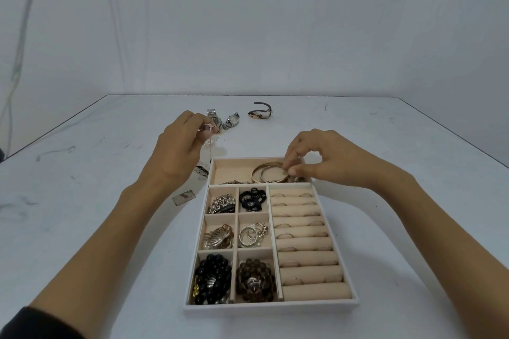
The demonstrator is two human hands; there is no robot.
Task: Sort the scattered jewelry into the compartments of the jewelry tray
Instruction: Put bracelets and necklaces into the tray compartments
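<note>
A beige jewelry tray [271,306] lies on the table in front of me. Its six small left compartments hold chains, beads and brooches; ring rolls [305,242] fill the right side. In the long far compartment lie gold bangles [268,173]. My right hand [325,158] reaches into that compartment and pinches a bangle at its right edge. My left hand [180,143] hovers left of the tray's far corner and pinches a thin pink-silver chain [210,136] that dangles from its fingers.
Beyond the tray lie three watches: a silver one [214,118] partly behind my left hand, a square silver one [230,120] and a dark-strapped one [260,113]. A small mirror-like tag [184,197] and a scuffed patch lie left of the tray. A wall rises behind the table.
</note>
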